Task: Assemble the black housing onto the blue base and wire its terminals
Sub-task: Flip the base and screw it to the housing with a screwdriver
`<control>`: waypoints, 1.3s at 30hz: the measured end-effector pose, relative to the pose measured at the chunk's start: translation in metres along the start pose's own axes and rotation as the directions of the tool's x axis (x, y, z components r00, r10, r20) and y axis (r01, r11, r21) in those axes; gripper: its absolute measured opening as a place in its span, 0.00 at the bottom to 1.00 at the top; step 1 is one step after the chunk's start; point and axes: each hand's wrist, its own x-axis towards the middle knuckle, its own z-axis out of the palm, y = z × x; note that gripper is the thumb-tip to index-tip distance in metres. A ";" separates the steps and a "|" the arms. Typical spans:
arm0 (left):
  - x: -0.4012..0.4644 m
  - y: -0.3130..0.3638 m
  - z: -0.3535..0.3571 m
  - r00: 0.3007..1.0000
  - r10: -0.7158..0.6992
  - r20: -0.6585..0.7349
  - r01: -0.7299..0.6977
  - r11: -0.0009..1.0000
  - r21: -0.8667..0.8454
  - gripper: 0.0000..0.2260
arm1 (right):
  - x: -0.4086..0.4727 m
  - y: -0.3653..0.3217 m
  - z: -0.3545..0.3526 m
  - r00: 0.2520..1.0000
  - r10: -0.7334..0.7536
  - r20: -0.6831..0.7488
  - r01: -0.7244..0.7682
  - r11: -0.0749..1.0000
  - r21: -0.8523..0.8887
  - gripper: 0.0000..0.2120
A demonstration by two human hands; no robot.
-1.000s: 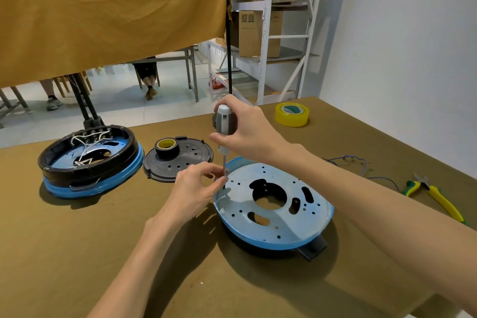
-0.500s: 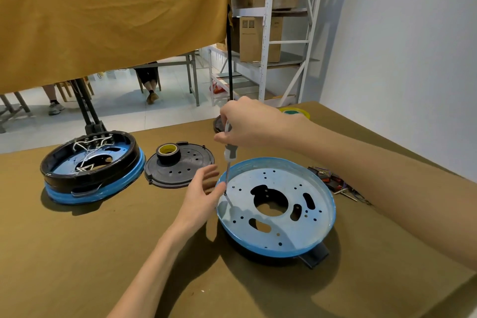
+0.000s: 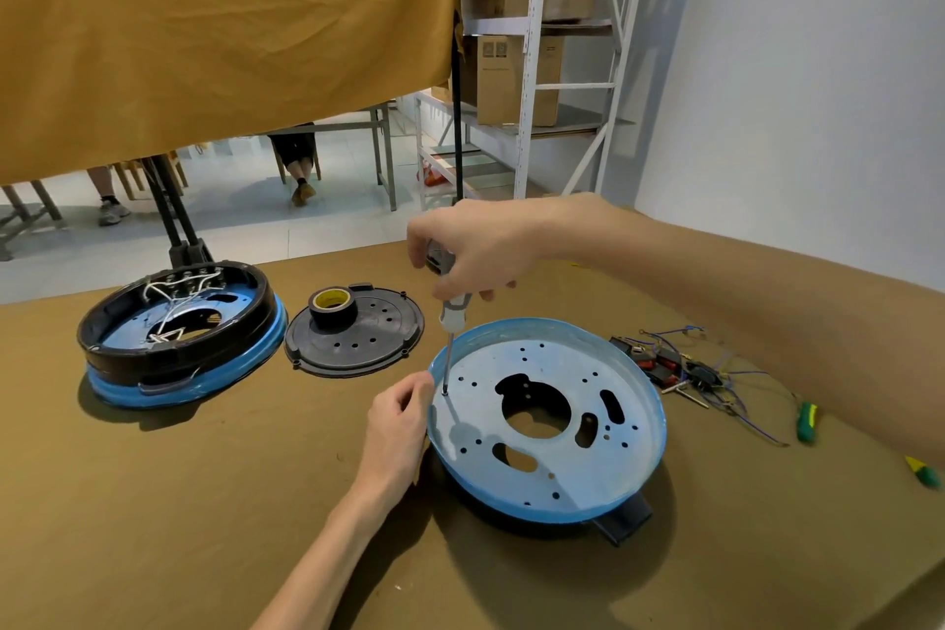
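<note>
Lying on the brown fabric-covered desk [image 3: 153,501], the round blue base [image 3: 547,417] is seen as a shallow painted metal dish with punched holes and curved cut-outs; a black housing tab [image 3: 623,522] protrudes beneath its near edge. A screwdriver [image 3: 450,327] with a grey handle is held nearly upright by the right hand [image 3: 475,248], whose fingers are curled round the handle, the tip set in a hole near the rim. The dish's left edge is touched by the left hand [image 3: 396,430], fingers loosely curled, nothing visibly grasped. Further left, a perforated black disc [image 3: 355,330] carrying a tape roll [image 3: 332,304] and a wired black-and-blue assembly [image 3: 179,333] are placed; loose wires and switches [image 3: 680,371] lie right.
</note>
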 end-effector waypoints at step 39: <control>-0.001 -0.003 -0.002 0.991 0.044 -0.130 -0.043 0.999 0.004 0.13 | -0.005 0.002 -0.003 0.999 -0.041 0.024 0.042 0.999 -0.035 0.14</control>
